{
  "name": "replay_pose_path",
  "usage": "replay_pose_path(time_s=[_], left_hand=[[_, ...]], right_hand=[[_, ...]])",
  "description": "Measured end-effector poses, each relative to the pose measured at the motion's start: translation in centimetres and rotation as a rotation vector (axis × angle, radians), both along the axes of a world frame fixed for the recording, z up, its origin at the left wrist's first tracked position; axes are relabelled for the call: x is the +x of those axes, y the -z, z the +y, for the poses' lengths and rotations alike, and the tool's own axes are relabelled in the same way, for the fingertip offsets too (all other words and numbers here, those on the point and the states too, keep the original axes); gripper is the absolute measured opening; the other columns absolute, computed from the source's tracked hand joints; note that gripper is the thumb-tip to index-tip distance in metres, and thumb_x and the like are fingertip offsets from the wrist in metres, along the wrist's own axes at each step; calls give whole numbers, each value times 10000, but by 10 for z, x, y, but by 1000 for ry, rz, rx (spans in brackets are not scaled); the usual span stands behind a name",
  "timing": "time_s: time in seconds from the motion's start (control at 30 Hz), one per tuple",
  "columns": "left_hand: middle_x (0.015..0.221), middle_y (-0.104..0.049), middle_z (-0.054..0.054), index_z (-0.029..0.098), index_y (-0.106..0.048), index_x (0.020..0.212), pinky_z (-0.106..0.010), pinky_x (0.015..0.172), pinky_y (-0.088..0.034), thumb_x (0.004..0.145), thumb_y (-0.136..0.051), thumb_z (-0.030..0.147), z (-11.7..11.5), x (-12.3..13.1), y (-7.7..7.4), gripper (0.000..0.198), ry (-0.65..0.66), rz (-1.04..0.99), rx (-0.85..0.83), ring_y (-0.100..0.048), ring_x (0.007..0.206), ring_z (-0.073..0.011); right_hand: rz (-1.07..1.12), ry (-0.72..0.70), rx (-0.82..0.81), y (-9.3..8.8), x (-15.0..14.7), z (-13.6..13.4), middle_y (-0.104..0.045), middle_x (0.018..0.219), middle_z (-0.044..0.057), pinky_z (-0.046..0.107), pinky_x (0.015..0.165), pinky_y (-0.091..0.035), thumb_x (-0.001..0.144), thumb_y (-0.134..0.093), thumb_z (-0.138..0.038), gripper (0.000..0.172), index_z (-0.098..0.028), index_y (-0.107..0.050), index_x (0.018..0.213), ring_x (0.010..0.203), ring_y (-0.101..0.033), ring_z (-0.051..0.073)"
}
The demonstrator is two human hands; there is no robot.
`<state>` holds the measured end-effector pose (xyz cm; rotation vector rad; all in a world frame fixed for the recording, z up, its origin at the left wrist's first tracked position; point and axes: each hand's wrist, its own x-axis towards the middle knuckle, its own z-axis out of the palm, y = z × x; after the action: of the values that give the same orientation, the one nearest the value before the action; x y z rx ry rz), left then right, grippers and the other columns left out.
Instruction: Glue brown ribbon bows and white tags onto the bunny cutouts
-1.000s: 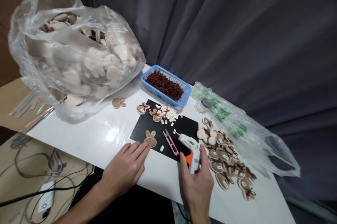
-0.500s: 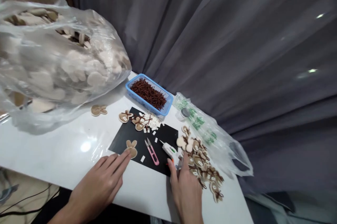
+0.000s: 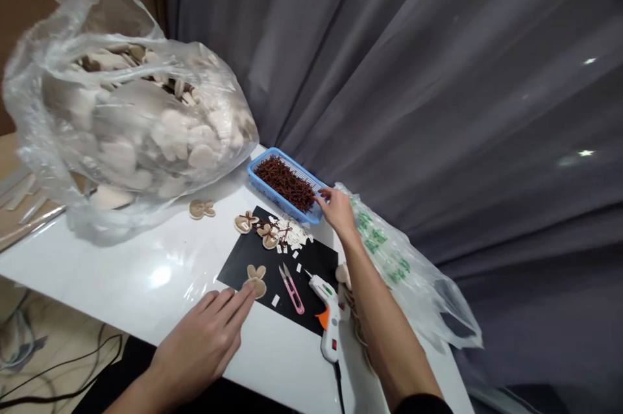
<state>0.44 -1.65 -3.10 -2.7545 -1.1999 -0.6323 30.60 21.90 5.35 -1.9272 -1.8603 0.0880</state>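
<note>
My left hand flat, grip apart, fingertip on tan rabbit-shaped patch, right hand at blue mesh basket, grip unclear

Forearm hides most of the pile. The glue gun cord runs off the bottom edge. The right hand is at the basket, its grip too small to tell.

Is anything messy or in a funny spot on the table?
A little. Small white paper scraps lie scattered over the black mat beside the blue basket. One bunny-shaped piece sits alone on the white table, away from the others. The glue gun lies on its side, half off the mat.
</note>
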Motion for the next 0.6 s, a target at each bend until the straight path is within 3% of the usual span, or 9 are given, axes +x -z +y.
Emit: replay_pose_path(time_s=[0.17,0.37,0.5,0.6], left_hand=[[1536,-689,-113,152,-445,1686,-407,973,-489,1004,-446,94,-3,3,-2,685,4,14,-22,-678,1122,-273],[1535,-689,-120,156,-406,1707,-408,962,-497,1023,-440,121,-2,2,-8,686,13,45,-48,-681,1126,-271],[1540,-686,-114,146,-522,1636,-414,960,-483,1022,-448,121,-1,2,-9,619,19,45,-35,-672,1133,-275],[1532,-693,-110,127,-591,1570,-419,967,-471,1016,-459,117,-1,3,-10,569,20,37,-15,-669,1129,-278]], right_hand=[[51,71,-5,23,-14,7,-820,912,178,469,1021,-480,873,-693,-197,133,-177,-784,778,1040,-737,343],[289,109,101,12,-9,-13,-819,841,154,448,927,-548,828,-697,-297,170,-176,-759,727,875,-770,326],[522,103,196,3,-13,-51,-814,813,141,422,813,-597,795,-740,-425,268,-157,-750,783,791,-781,297],[669,103,241,8,-30,-101,-825,862,132,389,746,-617,819,-748,-516,430,-138,-734,1025,821,-794,281]])
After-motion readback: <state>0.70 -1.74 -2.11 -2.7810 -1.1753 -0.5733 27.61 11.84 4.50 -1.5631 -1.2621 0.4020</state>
